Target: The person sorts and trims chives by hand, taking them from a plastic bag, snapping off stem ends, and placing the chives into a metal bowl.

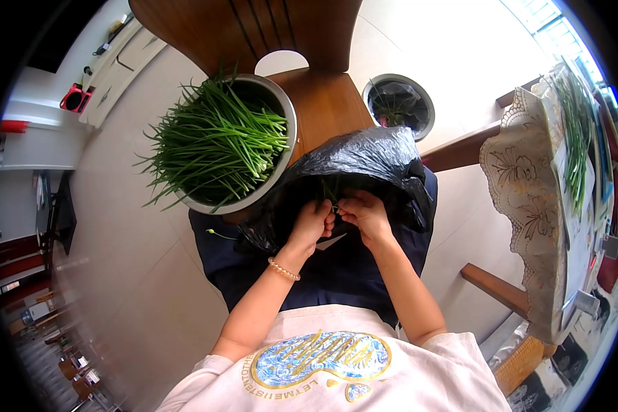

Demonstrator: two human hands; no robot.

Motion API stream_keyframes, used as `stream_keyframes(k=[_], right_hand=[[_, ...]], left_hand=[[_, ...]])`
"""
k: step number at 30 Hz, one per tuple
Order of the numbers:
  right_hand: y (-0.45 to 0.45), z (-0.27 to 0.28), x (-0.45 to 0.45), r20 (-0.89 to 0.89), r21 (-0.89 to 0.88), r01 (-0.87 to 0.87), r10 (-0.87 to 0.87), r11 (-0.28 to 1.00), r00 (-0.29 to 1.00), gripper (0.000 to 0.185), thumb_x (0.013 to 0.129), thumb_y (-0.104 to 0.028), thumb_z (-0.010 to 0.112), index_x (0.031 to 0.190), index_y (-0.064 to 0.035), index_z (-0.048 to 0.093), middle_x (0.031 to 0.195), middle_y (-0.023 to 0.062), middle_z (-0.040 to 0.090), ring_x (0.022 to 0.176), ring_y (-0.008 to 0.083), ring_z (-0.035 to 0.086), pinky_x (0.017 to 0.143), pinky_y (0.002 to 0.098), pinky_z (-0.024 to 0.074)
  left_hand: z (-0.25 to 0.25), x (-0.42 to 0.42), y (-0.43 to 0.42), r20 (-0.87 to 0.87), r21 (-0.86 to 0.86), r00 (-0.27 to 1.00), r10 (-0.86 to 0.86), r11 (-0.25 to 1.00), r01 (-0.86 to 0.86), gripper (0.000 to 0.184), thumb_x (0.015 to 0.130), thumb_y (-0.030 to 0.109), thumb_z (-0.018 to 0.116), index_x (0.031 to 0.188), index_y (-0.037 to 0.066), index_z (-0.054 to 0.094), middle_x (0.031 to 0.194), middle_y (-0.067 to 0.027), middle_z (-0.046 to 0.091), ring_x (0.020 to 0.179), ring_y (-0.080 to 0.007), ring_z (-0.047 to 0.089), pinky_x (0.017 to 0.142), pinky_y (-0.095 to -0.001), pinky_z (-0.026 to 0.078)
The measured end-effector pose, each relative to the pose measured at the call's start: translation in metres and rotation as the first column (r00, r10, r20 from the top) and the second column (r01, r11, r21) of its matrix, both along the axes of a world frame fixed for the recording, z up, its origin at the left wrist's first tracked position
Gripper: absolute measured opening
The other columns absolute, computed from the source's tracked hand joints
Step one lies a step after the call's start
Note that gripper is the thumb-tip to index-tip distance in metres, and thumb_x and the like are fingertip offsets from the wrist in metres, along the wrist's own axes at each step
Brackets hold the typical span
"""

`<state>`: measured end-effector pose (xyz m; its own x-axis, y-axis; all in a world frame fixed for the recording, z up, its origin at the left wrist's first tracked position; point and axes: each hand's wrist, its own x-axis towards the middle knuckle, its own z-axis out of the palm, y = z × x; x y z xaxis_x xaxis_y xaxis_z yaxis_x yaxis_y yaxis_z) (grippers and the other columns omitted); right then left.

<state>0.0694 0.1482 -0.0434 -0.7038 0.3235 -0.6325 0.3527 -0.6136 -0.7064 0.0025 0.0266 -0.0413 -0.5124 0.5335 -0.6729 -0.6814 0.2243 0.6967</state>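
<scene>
Both hands are close together over an open black plastic bag [364, 152] that lies across my lap. My left hand [313, 223], with a beaded bracelet at its wrist, is closed on a small bit of green stalk. My right hand [364, 214] pinches the same green stalk from the other side, its fingertips nearly touching those of my left hand. Left of the bag, a metal bowl [290, 113] holds a large heap of long green chives [220, 141]. A single thin stem [220, 235] lies on my dark trousers.
The bowl rests on a wooden chair [323, 103] in front of me. Behind the bag, a metal basin [429, 113] lined with dark plastic stands on the floor. At the right, more green stalks [575, 147] lie on a table with a lace cloth [529, 178].
</scene>
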Motion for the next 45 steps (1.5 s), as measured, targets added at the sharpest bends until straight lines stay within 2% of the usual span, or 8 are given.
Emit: stream_keyframes(k=[5,8,21,26,30,35,37,45], right_hand=[[-0.001,0.003,-0.001,-0.016,-0.005,0.013,-0.013,1.000,1.000,0.040,0.074,-0.007,0.062,0.108,0.0059,0.048,0.080,0.0057,0.059,0.071,0.0116,0.056,0.065,0.0223,0.0454],[0.000,0.003,-0.002,-0.016,-0.010,0.026,-0.026,1.000,1.000,0.038,0.073,-0.004,0.063,0.106,0.0094,0.048,0.077,0.0079,0.058,0.068,0.0131,0.057,0.060,0.0225,0.0455],[0.016,-0.009,0.001,0.018,0.074,0.178,-0.180,0.981,0.984,0.025,0.074,-0.008,0.062,0.096,0.0038,0.056,0.074,0.0053,0.057,0.067,0.0118,0.055,0.061,0.0224,0.0443],[0.017,0.007,0.002,-0.009,0.009,0.108,-0.108,0.994,0.994,0.027,0.075,-0.009,0.062,0.098,0.0039,0.055,0.075,0.0052,0.057,0.069,0.0120,0.055,0.063,0.0223,0.0448],[0.015,0.010,0.001,-0.034,0.005,0.020,-0.019,1.000,0.999,0.033,0.074,-0.009,0.064,0.102,0.0050,0.054,0.076,0.0060,0.058,0.069,0.0120,0.056,0.063,0.0218,0.0450],[0.009,0.003,-0.001,-0.071,0.033,-0.007,0.010,0.999,0.997,0.034,0.072,-0.008,0.066,0.102,0.0052,0.055,0.074,0.0069,0.060,0.065,0.0118,0.056,0.061,0.0220,0.0447],[0.007,0.000,-0.003,-0.126,0.158,-0.093,0.114,0.983,0.985,0.033,0.073,-0.009,0.065,0.101,0.0045,0.054,0.074,0.0053,0.060,0.066,0.0103,0.056,0.061,0.0206,0.0441],[0.000,-0.006,-0.004,-0.105,0.253,-0.008,0.035,0.967,0.994,0.026,0.077,-0.009,0.061,0.098,0.0051,0.054,0.071,0.0065,0.058,0.062,0.0121,0.057,0.058,0.0214,0.0449]], left_hand=[[0.001,-0.002,-0.001,0.114,0.001,0.991,-0.067,0.998,0.067,0.021,0.090,0.027,0.046,0.080,0.010,0.050,0.062,0.0047,0.044,0.055,-0.0061,0.042,0.047,-0.0187,0.036],[0.002,-0.002,-0.001,0.080,-0.016,0.992,-0.102,0.994,0.104,0.020,0.090,0.026,0.045,0.080,0.010,0.050,0.061,0.0051,0.043,0.054,-0.0059,0.042,0.047,-0.0186,0.036],[0.003,-0.009,-0.005,0.071,0.035,0.997,-0.020,0.999,0.017,0.021,0.090,0.026,0.044,0.080,0.008,0.048,0.059,0.0037,0.042,0.052,-0.0072,0.042,0.046,-0.0198,0.035],[0.006,-0.007,-0.002,-0.120,-0.131,0.984,-0.128,0.985,0.112,0.027,0.091,0.026,0.042,0.092,0.001,0.050,0.057,-0.0009,0.049,0.049,-0.0088,0.049,0.046,-0.0204,0.037],[0.011,-0.005,-0.002,-0.235,-0.157,0.966,-0.110,0.985,0.074,0.028,0.091,0.026,0.042,0.092,0.000,0.051,0.057,-0.0025,0.052,0.048,-0.0093,0.050,0.045,-0.0204,0.037],[0.029,-0.005,0.001,-0.435,-0.289,0.822,-0.368,0.921,0.260,0.026,0.090,0.023,0.043,0.081,-0.001,0.048,0.051,-0.0052,0.051,0.044,-0.0123,0.050,0.044,-0.0240,0.038],[0.038,-0.005,0.005,-0.456,-0.308,0.805,-0.380,0.916,0.258,0.025,0.089,0.021,0.043,0.079,-0.001,0.047,0.050,-0.0061,0.051,0.044,-0.0135,0.050,0.044,-0.0256,0.039],[0.003,-0.002,0.000,-0.459,-0.315,0.857,-0.235,0.945,0.091,0.025,0.089,0.020,0.042,0.081,-0.004,0.045,0.049,-0.0079,0.050,0.042,-0.0178,0.051,0.043,-0.0298,0.040]])
